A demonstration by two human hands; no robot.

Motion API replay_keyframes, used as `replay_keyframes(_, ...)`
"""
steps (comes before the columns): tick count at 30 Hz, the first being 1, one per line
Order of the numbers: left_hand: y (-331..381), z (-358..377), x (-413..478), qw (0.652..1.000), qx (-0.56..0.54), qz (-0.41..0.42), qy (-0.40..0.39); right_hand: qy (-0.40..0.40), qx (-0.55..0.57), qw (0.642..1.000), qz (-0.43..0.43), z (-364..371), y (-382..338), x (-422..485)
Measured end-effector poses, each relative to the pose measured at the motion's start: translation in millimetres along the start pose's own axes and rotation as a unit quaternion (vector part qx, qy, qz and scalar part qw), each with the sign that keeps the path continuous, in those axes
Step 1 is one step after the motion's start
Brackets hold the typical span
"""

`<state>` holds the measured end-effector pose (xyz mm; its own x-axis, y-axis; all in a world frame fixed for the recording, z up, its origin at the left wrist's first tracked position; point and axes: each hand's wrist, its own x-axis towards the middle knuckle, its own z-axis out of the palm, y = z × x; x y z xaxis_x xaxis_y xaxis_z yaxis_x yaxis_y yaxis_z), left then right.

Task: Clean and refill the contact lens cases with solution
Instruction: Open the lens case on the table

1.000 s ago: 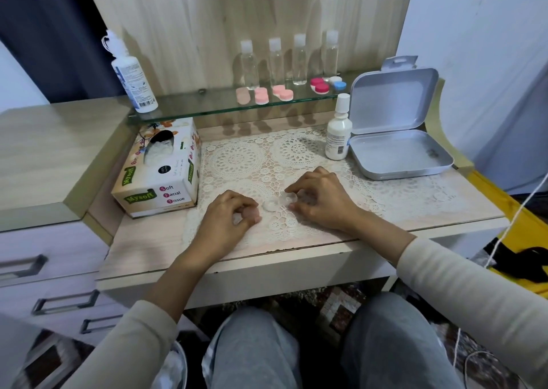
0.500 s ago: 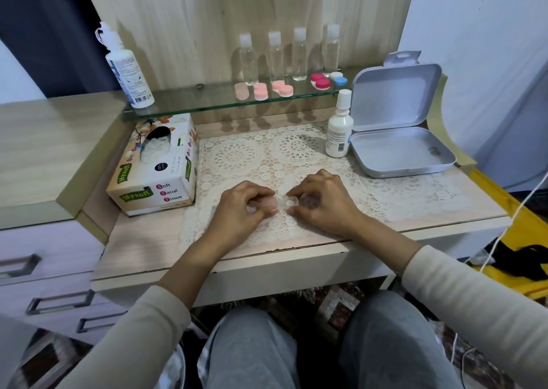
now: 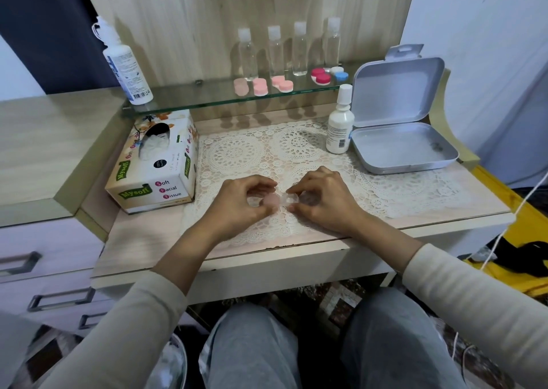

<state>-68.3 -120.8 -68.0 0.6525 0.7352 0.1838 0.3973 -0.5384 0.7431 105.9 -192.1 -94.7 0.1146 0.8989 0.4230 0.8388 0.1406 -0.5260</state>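
A clear contact lens case (image 3: 287, 199) lies on the lace mat (image 3: 237, 154) near the table's front. My right hand (image 3: 318, 199) pinches the case at its right end. A pale pink cap (image 3: 272, 200) sits at the case's left well, pinched by the curled fingers of my left hand (image 3: 241, 203). A small white solution bottle (image 3: 340, 126) stands upright behind my right hand. On the glass shelf (image 3: 189, 99) lie several more lens cases, pink ones (image 3: 260, 86) and a red, white and blue group (image 3: 327, 75), plus a large white solution bottle (image 3: 126, 65) at the left.
A tissue box (image 3: 154, 166) stands left of the mat. An open grey tin (image 3: 400, 142) with its lid up sits at the right. Several clear bottles (image 3: 287, 50) line the back of the shelf. Drawers are at the left.
My left hand has moved right, bringing the pink cap from the mat onto the left well of the case. My right hand has stayed on the case.
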Motion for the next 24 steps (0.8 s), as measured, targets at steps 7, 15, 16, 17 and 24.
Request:
replay_keyframes(7, 1.6, 9.6, -0.3, 0.995, 0.087, 0.02, 0.043, 0.003, 0.007, 1.0, -0.004, -0.5, 0.0, -0.2)
replay_keyframes(15, -1.3, 8.7, -4.8, 0.997, 0.06, 0.005, 0.042, 0.006, 0.007, 1.0, -0.005, 0.8, 1.1, 0.3)
replay_keyframes(16, -1.7, 10.0, -4.8, 0.995, 0.077, -0.004, 0.064, 0.006, 0.006, 1.0, -0.007, 0.8, 1.3, 0.3)
replay_keyframes(17, -2.0, 11.2, -4.6, 0.993, 0.088, -0.011, 0.083, 0.004, 0.004, 1.0, -0.009, 0.8, 1.2, 0.2)
replay_keyframes(24, -3.1, 12.5, -4.1, 0.995, 0.072, 0.011, 0.062, -0.003, 0.001, 1.0, -0.014, 1.0, 3.1, 0.6)
